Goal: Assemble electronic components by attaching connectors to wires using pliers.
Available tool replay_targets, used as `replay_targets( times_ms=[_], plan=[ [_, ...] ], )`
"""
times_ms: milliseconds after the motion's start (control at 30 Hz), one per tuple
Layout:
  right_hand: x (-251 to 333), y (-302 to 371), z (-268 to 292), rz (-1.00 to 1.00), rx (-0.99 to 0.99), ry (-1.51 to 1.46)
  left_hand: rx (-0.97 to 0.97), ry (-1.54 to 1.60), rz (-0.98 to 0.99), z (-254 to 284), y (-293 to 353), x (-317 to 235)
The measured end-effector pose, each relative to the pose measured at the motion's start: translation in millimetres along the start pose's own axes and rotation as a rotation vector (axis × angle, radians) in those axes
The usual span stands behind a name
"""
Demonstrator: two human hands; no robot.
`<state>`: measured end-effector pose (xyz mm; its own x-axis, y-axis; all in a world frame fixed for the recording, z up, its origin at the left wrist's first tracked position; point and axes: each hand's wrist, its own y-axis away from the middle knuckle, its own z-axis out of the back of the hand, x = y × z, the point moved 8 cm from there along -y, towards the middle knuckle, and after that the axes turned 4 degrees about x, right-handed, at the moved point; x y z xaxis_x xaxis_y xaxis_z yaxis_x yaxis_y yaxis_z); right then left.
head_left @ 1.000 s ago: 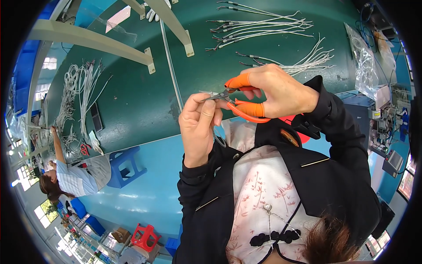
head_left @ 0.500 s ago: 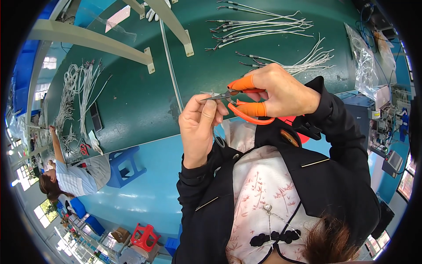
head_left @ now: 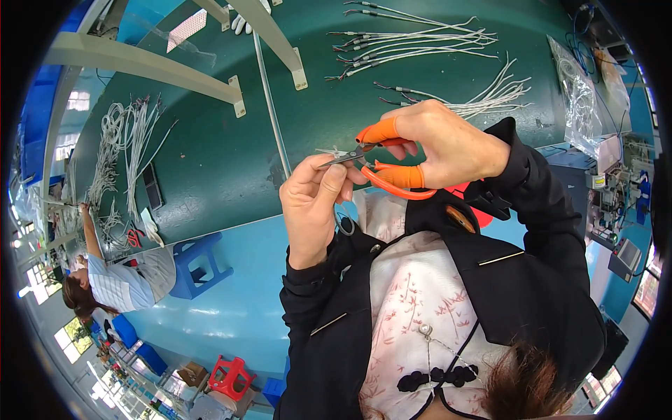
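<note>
My right hand, with orange covers on the thumb and a finger, grips a pair of scissors by the orange handles. The dark blades point left, parted, over the fingertips of my left hand. That hand is closed in a pinch, thumb against fingers, right at the blades. A thin grey cable loops down below it; the pinched end is mostly hidden by fingers and blades. Past my right hand, a bundle of white cables with dark ends lies on the green table.
More white cables lie at the back. Metal frame legs and a thin rod cross the table. Clear plastic bags are at right. At left, a co-worker sits beside cable bundles and a blue stool.
The scissor blades have spread a little wider. Both hands have shifted slightly left, still close together.
</note>
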<state>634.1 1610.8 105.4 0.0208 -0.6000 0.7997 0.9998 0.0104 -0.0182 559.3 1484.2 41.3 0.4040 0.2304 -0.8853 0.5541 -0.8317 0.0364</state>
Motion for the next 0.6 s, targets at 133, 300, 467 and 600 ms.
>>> replay_targets(
  times_ms=[133, 300, 467, 600],
  plan=[
    [0.6, 2.2, 1.4, 0.001, 0.01, -0.001, 0.034, -0.044, 0.026, -2.0, -0.3, -0.7],
    [0.3, 5.2, 2.8, 0.006, -0.017, -0.014, 0.045, -0.09, 0.056, -2.2, -0.7, -0.6],
    [-0.6, 6.4, 2.3, 0.017, -0.028, -0.003, 0.018, -0.098, 0.042, -4.0, -0.1, -0.8],
    [-4.3, 6.4, 0.5, -0.011, -0.039, 0.021, 0.019, -0.077, 0.019, -2.1, 0.4, 0.1]
  ],
)
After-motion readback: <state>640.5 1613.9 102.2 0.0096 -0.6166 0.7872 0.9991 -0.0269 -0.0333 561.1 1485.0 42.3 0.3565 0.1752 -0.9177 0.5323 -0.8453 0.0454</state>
